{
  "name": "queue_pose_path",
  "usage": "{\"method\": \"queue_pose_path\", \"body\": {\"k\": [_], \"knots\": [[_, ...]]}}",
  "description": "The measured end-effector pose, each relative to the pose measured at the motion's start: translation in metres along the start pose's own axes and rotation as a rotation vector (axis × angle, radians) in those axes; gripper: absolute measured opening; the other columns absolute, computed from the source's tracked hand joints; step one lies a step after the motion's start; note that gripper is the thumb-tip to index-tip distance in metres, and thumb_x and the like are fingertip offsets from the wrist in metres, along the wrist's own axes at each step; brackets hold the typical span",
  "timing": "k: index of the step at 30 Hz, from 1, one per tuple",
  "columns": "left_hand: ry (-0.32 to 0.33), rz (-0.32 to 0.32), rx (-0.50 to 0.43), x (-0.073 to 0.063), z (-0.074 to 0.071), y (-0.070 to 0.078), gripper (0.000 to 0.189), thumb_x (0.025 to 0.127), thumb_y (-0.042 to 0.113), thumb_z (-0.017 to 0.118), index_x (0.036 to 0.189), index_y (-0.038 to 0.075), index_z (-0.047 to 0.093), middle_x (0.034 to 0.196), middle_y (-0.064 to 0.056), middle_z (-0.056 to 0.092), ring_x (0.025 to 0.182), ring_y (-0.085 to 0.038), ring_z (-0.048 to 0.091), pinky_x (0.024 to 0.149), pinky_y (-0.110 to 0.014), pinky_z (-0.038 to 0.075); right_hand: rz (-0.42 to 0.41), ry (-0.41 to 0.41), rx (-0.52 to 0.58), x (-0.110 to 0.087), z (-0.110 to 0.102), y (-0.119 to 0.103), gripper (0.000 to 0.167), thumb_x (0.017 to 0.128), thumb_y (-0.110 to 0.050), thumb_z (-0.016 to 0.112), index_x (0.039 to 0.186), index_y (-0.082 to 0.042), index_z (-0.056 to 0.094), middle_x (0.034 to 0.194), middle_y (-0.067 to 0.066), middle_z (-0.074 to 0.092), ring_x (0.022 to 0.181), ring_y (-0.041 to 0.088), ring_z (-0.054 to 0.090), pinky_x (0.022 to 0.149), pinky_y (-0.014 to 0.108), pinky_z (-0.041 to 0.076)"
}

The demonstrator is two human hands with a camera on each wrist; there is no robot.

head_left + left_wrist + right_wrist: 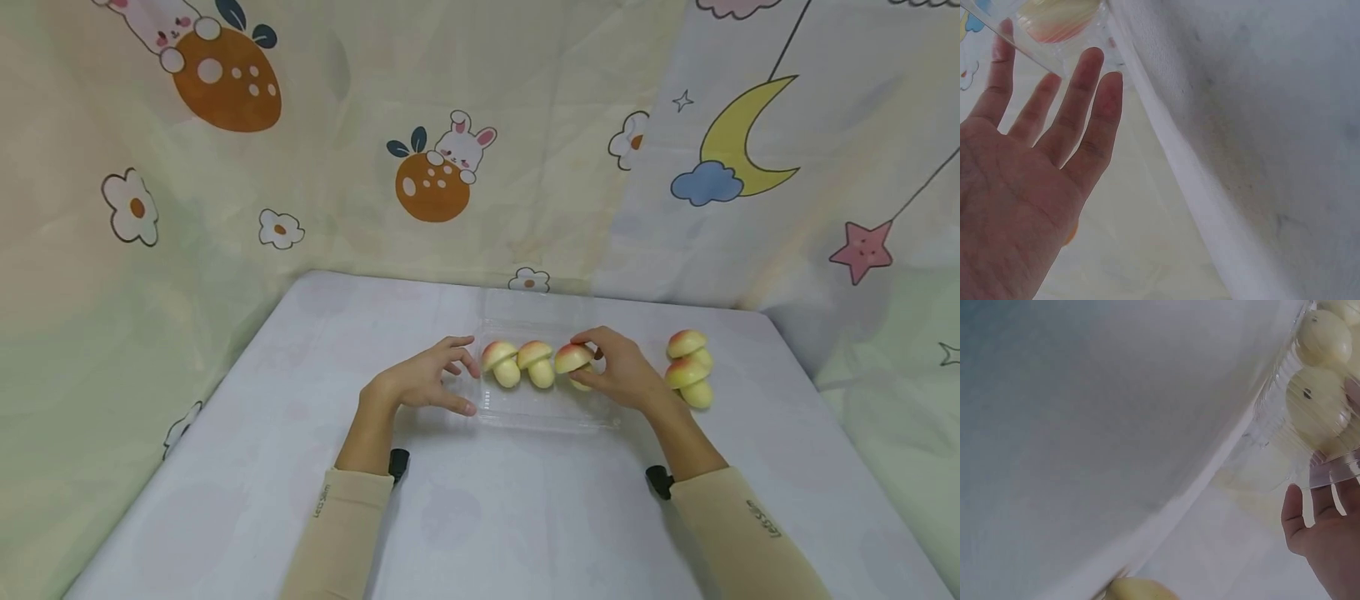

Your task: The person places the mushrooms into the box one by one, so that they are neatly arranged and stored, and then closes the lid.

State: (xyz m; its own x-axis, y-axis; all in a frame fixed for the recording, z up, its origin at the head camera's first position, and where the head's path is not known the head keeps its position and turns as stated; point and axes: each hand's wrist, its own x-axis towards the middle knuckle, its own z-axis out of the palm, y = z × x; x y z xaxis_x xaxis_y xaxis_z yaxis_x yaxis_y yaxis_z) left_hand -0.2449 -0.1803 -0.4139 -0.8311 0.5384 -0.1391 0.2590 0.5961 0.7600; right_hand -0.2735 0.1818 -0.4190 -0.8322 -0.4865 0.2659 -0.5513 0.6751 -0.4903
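Note:
On the table stands a clear plastic box (551, 414) with its transparent lid (536, 308) folded back. Two toy mushrooms, a left one (506, 372) and a middle one (541, 374), lie side by side inside, pale yellow with reddish caps. My right hand (624, 372) pinches a third mushroom (573, 358) by its cap at the right of that row; its stem is partly behind the thumb. My left hand (423, 379) is beside the box's left wall, fingers spread and holding nothing. The left wrist view shows its open palm (1016, 181) near the clear wall.
Two more mushrooms (689, 382) lie close together on the table, right of my right hand. The white-covered table (480, 517) backs onto a printed cloth (337, 150). Black straps (659, 482) sit at the wrists.

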Motion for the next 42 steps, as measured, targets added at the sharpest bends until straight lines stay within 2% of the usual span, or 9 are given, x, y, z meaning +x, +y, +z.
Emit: {"method": "queue_pose_path", "body": {"k": [9,15,24,33,42], "knots": [[-0.005,0.009,0.014,0.0030,-0.0015,0.0045,0.059,0.076,0.041,0.092,0.121,0.014,0.066,0.171,0.001,0.015,0.138,-0.032,0.050,0.109,-0.052,0.044,0.042,-0.032,-0.033,0.0023,0.0006,0.0024,0.050,0.085,-0.019,0.085,0.129,-0.007,0.065,0.126,0.010,0.065,0.105,0.031,0.057,0.089,0.049,0.045],[-0.005,0.004,0.008,0.0030,-0.0015,0.0053,0.058,0.076,0.040,0.092,0.121,0.015,0.066,0.172,0.002,0.015,0.139,-0.031,0.049,0.110,-0.053,0.043,0.056,-0.046,-0.032,0.0036,0.0006,0.0012,0.050,0.086,-0.019,0.084,0.130,-0.003,0.065,0.123,0.013,0.067,0.108,0.033,0.059,0.093,0.054,0.048],[0.004,0.002,0.008,0.0004,-0.0014,0.0058,0.058,0.076,0.041,0.092,0.121,0.016,0.066,0.172,0.001,0.015,0.138,-0.029,0.050,0.109,-0.052,0.044,0.016,-0.034,-0.059,0.0069,-0.0002,-0.0024,0.051,0.087,-0.017,0.083,0.132,0.001,0.064,0.124,0.017,0.062,0.111,0.036,0.059,0.096,0.058,0.048],[0.004,0.003,0.001,-0.0008,-0.0018,0.0032,0.056,0.076,0.041,0.092,0.120,0.016,0.066,0.172,0.001,0.015,0.138,-0.030,0.050,0.109,-0.053,0.044,0.041,-0.044,-0.079,0.0092,0.0037,-0.0024,0.052,0.089,-0.019,0.082,0.134,-0.001,0.063,0.125,0.017,0.061,0.114,0.038,0.057,0.096,0.061,0.045],[0.002,0.004,0.000,-0.0009,0.0006,0.0013,0.057,0.076,0.041,0.092,0.121,0.015,0.066,0.171,0.000,0.016,0.137,-0.031,0.050,0.110,-0.053,0.043,0.021,-0.041,-0.092,0.0079,0.0036,-0.0018,0.052,0.090,-0.023,0.081,0.134,-0.002,0.064,0.128,0.018,0.060,0.119,0.042,0.056,0.099,0.062,0.045]]}}
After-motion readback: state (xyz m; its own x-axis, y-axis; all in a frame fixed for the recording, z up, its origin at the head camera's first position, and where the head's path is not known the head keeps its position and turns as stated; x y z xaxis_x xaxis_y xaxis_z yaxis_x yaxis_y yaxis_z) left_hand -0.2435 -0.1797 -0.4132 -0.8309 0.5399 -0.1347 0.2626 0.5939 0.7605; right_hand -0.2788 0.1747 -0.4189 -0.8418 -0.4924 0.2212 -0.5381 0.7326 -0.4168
